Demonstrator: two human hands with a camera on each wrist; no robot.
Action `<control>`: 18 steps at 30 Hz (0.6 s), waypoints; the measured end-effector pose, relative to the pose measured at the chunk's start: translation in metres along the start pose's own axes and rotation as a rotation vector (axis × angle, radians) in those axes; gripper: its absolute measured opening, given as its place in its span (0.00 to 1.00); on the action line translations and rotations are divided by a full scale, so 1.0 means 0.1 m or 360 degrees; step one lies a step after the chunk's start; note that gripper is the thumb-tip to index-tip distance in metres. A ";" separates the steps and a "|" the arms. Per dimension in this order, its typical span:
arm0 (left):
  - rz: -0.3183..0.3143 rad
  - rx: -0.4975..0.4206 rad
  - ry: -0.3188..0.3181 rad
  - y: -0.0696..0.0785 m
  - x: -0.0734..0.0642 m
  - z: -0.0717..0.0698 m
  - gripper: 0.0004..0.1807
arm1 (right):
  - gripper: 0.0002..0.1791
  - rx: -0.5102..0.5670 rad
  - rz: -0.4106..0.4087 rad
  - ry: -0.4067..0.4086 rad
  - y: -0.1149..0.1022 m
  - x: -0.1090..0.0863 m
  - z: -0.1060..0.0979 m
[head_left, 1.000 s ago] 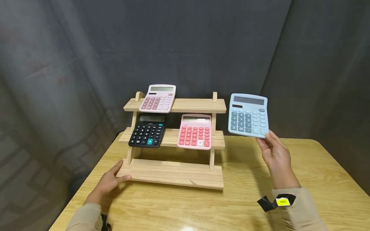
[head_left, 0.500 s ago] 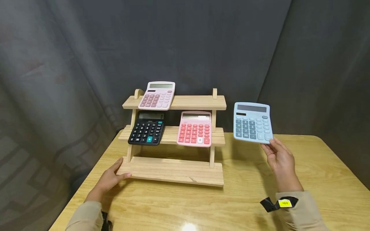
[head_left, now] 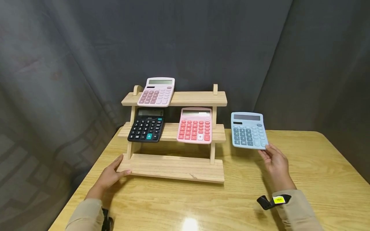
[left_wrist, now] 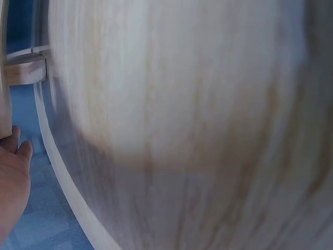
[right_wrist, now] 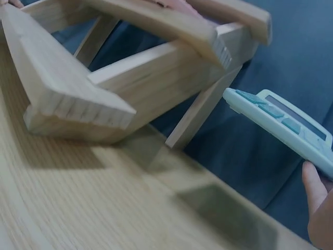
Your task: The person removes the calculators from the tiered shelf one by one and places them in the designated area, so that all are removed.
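A three-tier wooden shelf stands on the table. My left hand grips the left end of its bottom board, thumb on the front edge. My right hand pinches a light blue calculator by its lower right corner and holds it in the air right of the shelf. In the right wrist view the blue calculator is tilted, the thumb at its edge. On the top tier leans a pale pink calculator. The middle tier bears a black calculator at left and a pink calculator at right.
The wooden table extends to the right of the shelf and in front of it. Behind hangs a dark grey curtain. Bands with black mounts sit at both sleeves. The left wrist view is mostly filled by a blurred wooden surface.
The blue calculator in my right hand has come down and away from the top tier's height, drifting right, then slightly left. My left hand keeps its grip on the bottom board.
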State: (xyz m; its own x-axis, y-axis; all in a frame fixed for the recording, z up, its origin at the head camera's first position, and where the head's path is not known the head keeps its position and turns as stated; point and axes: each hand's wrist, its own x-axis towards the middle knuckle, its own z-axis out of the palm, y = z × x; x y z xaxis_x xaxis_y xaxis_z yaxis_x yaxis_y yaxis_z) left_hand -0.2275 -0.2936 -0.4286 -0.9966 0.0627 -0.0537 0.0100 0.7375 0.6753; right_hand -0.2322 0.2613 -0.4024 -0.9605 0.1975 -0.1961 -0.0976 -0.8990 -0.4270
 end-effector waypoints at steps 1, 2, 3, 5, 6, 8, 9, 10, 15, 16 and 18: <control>0.0004 0.0005 0.0002 0.00 0.00 0.00 0.53 | 0.13 -0.0012 -0.0003 0.0005 0.01 0.01 -0.01; 0.0003 0.0005 0.0001 0.00 0.00 0.00 0.53 | 0.13 -0.0027 -0.0006 0.0026 0.02 0.02 -0.02; 0.0003 0.0007 -0.0001 0.00 0.01 0.00 0.53 | 0.13 -0.0037 -0.0011 0.0048 0.02 0.03 -0.02; 0.0001 0.0013 -0.0003 0.00 0.01 0.00 0.53 | 0.13 -0.0057 -0.0013 0.0103 0.04 0.06 -0.03; 0.0001 0.0013 -0.0004 0.00 0.01 0.00 0.53 | 0.14 -0.0063 -0.0007 0.0132 0.04 0.07 -0.04; -0.0006 0.0010 -0.0010 0.00 0.01 0.00 0.53 | 0.13 -0.0104 -0.0002 0.0203 0.06 0.10 -0.05; -0.0009 0.0010 -0.0011 0.00 0.01 0.00 0.53 | 0.13 -0.0118 0.0004 0.0239 0.07 0.12 -0.06; -0.0012 0.0008 -0.0012 0.00 0.02 0.00 0.53 | 0.13 -0.0133 0.0009 0.0273 0.07 0.13 -0.07; -0.0006 -0.0003 -0.0002 0.00 0.02 0.00 0.53 | 0.12 -0.0147 0.0022 0.0361 0.11 0.20 -0.11; -0.0005 -0.0003 0.0000 0.00 0.02 0.00 0.53 | 0.12 -0.0149 0.0024 0.0365 0.12 0.21 -0.12; 0.0000 0.0002 -0.0001 0.00 0.02 0.00 0.52 | 0.12 -0.0172 0.0024 0.0382 0.12 0.21 -0.13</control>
State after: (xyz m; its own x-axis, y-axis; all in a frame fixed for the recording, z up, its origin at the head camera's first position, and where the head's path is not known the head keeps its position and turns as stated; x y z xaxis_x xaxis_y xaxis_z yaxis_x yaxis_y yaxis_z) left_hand -0.2294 -0.2933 -0.4290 -0.9965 0.0629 -0.0543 0.0098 0.7381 0.6746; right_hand -0.2506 0.2596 -0.4232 -0.8709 0.2832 -0.4016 -0.0430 -0.8580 -0.5119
